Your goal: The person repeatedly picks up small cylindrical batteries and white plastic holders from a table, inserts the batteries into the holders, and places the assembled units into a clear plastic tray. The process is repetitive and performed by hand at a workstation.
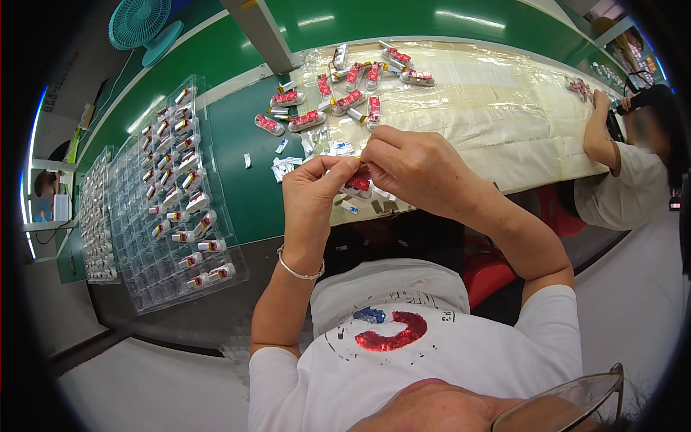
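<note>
Close together over the table's near edge, both hands are closed in a pinch. My left hand [313, 189], with a bangle on its wrist, has thumb and forefinger pressed together. My right hand [417, 169] meets it fingertip to fingertip. A small yellowish bit shows between the fingertips, too covered to name. Just beneath them is a pale oval housing with a red circuit board [358, 184], partly hidden by the fingers. White paper strips with blue print [286, 167] lie beside my left hand. Beyond are several similar housings with red boards [307, 120] and small silver battery packs [355, 114].
On the left stands a clear compartment tray [137, 252], partly filled with small assemblies; another filled tray [97, 223] is farther left. Yellowish plastic sheeting [497, 108] covers the table's right part. A co-worker [626, 165] sits at the far right. A teal fan [144, 25] is behind.
</note>
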Available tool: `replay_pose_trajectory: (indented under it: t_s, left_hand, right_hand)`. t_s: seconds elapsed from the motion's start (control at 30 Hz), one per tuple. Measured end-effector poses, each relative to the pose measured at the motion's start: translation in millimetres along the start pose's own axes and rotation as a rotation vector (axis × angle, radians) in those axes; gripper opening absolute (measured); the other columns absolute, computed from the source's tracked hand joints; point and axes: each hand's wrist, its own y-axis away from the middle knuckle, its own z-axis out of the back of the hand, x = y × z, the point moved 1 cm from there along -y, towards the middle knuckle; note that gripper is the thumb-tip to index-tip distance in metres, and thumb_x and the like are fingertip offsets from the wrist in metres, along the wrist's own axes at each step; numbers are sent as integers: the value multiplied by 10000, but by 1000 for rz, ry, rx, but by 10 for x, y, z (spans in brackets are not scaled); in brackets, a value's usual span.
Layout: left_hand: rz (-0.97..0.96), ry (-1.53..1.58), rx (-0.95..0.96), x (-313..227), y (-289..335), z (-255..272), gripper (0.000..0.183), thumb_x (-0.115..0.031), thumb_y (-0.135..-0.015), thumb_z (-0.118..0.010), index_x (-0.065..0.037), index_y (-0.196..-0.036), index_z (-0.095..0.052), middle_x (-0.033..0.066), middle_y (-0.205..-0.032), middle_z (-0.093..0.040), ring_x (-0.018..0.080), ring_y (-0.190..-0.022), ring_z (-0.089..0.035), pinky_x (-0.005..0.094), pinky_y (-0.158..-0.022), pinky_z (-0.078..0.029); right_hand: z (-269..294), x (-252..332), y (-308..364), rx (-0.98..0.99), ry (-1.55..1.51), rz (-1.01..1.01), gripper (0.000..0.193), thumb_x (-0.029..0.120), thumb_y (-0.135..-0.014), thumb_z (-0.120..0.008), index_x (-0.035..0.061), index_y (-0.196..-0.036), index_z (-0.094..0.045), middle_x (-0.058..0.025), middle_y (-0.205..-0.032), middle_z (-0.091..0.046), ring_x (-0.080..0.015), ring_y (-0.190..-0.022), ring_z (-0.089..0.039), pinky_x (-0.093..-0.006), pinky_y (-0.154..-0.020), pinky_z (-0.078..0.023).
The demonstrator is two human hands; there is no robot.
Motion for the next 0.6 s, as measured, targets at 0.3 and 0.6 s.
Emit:
replay_pose_trajectory:
  t_s: [0.3, 0.6]
  left_hand:
    - [-58, 39, 8, -3, 2, 2, 131, -79, -887, -714, 42, -937, -706, 105, -859, -727, 116, -733, -680, 223, -688, -527]
    - [-7, 293, 98, 68, -27, 153, 148, -110, -927, -641, 17, -1000, -664, 204, -966, -722, 221, -835, -730, 298, -769, -591]
  right_hand:
    - [-20, -87, -43, -85, -169, -81, 73, 16, -834, -651, 6, -862, -584, -82, -849, -599, -202, -708, -643, -288, -626, -536]
    - [82, -396, 214, -86, -823, -514, 132, 30, -938, -606, -24, -1023, -691, -81, -1035, -652, -125, -965, -634, -260, -868, -516]
